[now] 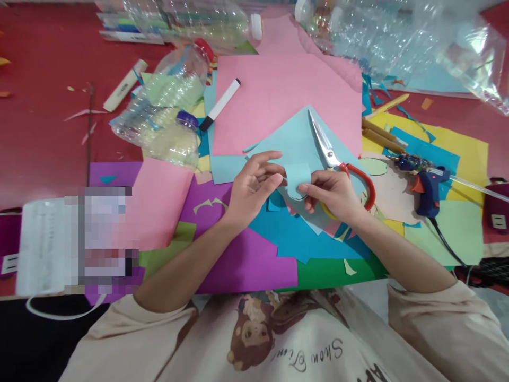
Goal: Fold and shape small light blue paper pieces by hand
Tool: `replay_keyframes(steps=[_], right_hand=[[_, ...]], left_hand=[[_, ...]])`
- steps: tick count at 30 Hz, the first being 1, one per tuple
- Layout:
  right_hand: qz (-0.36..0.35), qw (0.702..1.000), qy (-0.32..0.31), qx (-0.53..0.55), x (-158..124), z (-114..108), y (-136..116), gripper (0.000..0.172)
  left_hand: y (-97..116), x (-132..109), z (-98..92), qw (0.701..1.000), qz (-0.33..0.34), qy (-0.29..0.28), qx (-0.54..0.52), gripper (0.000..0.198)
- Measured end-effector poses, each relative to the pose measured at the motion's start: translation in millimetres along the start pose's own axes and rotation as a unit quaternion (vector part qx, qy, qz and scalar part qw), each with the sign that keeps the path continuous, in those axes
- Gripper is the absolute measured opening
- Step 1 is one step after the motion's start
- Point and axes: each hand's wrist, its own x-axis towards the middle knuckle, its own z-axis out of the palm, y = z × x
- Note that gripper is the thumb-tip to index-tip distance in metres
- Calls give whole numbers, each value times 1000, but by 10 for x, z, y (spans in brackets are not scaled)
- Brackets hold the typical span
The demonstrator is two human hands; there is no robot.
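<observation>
A small light blue paper piece (298,178) with a rounded, dark-outlined lower edge is pinched between the thumb and fingers of my right hand (332,193). My left hand (256,185) is at the paper's left side, its fingers loosely curled with thumb and fingers apart; the fingertips are close to the edge, and whether they touch it I cannot tell. Scissors with red handles (368,183) lie just beyond my right hand, blades partly apart and pointing away. Under them is a larger light blue sheet (278,140), on top of a pink sheet (286,101).
A blue glue gun (428,188) with a cord lies at right. Clear plastic bottles (175,79) lie at the back left, others at the back right. A white marker (220,103) rests on the pink sheet. Purple paper (246,260) and scraps cover the front.
</observation>
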Motion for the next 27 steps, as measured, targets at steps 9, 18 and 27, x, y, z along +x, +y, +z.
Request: replay_keyframes(steps=[9, 18, 27], right_hand=[[-17, 997, -18, -77, -20, 12, -38, 41], [-7, 995, -38, -88, -26, -2, -38, 41], [-40, 998, -39, -5, -5, -26, -48, 30]], left_hand=[[13, -44, -18, 999, 13, -12, 34, 25], [25, -34, 2, 1000, -20, 11, 13, 18], [-15, -36, -5, 998, -32, 50, 30, 21]])
